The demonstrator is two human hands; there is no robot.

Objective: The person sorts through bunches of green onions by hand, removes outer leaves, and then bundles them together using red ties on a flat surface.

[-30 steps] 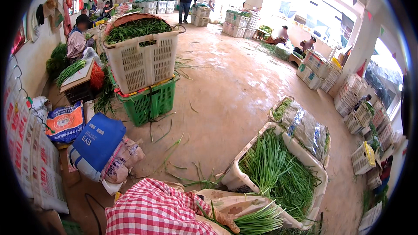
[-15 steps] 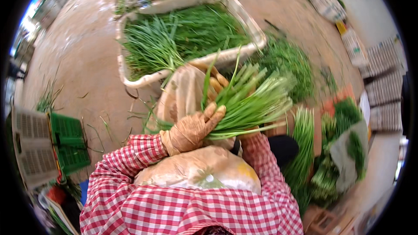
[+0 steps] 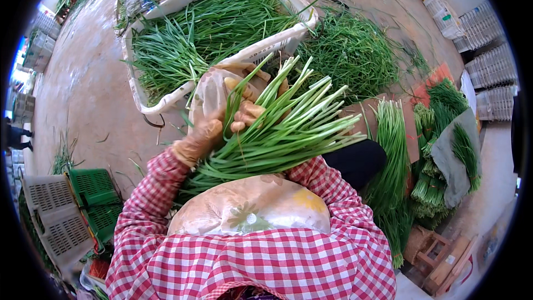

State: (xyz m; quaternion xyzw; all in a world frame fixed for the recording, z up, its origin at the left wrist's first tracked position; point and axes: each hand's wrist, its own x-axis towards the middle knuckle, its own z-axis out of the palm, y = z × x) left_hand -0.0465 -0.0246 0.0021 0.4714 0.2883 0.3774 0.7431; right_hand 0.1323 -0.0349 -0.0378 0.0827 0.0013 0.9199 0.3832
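Green stalks (image 3: 277,133) are held in a thick bunch in front of the person, above the lap. The bunch lies slanted, with its cut pale ends pointing up and to the right. The left hand (image 3: 202,136), in a tan glove, is wrapped around the bunch from the left side, and its fingers (image 3: 244,112) are curled and closed on the stalks, with some stalks poking up between them. The right hand is hidden under the bunch, so it cannot be told whether its fingers are together or apart. A red checked sleeve (image 3: 150,189) is seen on the left arm. Just behind the bunch, a white crate (image 3: 166,97) full of loose green stalks is set on the floor. More tied bunches (image 3: 388,155) are laid on the right side.
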